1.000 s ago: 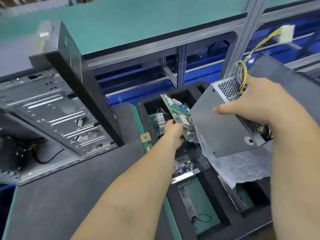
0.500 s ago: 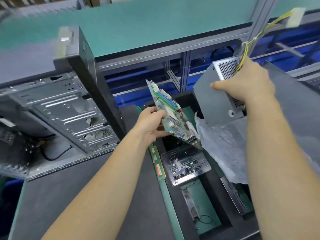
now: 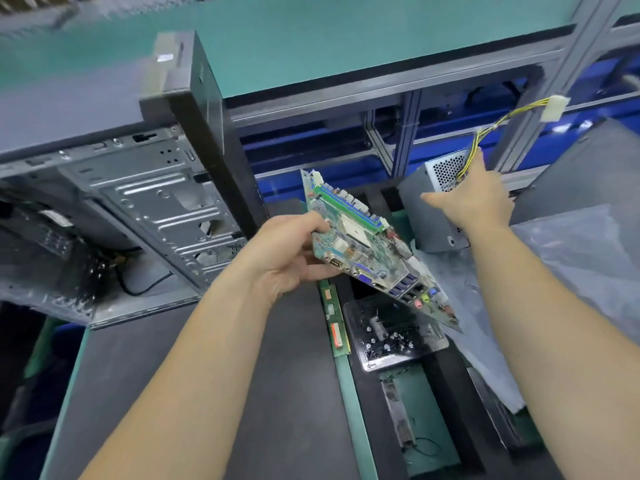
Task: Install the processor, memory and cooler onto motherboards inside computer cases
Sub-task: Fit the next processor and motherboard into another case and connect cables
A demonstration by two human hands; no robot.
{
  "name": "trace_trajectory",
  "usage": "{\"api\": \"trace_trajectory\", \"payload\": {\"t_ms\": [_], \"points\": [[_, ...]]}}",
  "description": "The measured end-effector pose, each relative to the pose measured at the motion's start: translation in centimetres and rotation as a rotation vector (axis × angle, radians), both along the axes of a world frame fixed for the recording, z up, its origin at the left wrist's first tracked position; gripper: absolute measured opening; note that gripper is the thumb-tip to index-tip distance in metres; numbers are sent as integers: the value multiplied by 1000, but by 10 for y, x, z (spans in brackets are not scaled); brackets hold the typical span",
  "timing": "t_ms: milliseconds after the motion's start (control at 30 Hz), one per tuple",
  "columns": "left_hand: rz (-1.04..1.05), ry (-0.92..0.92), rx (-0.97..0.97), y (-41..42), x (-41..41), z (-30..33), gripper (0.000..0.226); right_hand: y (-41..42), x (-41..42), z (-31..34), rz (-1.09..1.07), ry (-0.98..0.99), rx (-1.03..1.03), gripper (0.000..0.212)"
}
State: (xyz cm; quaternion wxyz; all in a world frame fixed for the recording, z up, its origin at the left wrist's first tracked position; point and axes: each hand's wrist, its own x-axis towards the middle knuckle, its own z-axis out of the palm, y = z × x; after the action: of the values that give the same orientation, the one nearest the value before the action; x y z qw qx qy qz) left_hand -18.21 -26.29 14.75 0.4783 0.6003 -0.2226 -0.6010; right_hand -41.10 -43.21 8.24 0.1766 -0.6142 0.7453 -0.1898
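Head view, the only one. The left hand [image 3: 277, 252] grips the board [image 3: 363, 244] by its left edge, thumb on the component face and fingers curled beneath, so the board hangs tilted in the air over the foam tray [image 3: 446, 379], port side toward the camera. Half a second ago it was lower and closer to the tray; a second ago it was only just leaving its slot. It is now fully clear and has swung left toward the case [image 3: 152, 209], which lies open on its side on the bench with its mounting plate bare.

The right hand [image 3: 474, 199] holds the PSU [image 3: 429, 216] with fingers spread over the vented top by the yellow cable [image 3: 498, 123] (whether the thumb clamps the far side I cannot tell). The PSU has moved away to the back right, up off the plastic wrap [image 3: 588, 258], which clears a path for the board.

A RAM stick [image 3: 334, 322] lies on the bench just beside the tray, and a clear screw box [image 3: 394, 334] sits in the tray below the board's lower corner.

My reading: nothing is installed yet, and the board looks bound for the case. The socket area looks unpopulated, though blur leaves that unsure.
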Motion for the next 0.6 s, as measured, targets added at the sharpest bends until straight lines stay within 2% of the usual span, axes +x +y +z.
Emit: {"api": "trace_trajectory", "payload": {"t_ms": [200,367,500,600], "points": [[37,4,-113,17,28,26,17,-10,6,-7,81,35,95,121],[35,-79,-217,18,33,34,24,-5,4,-28,29,124,253,117],[54,-72,-234,17,35,26,27,17,2,-66,49,189,361,79],[76,-32,-245,18,40,11,29,25,0,-78,33,178,361,73]]}}
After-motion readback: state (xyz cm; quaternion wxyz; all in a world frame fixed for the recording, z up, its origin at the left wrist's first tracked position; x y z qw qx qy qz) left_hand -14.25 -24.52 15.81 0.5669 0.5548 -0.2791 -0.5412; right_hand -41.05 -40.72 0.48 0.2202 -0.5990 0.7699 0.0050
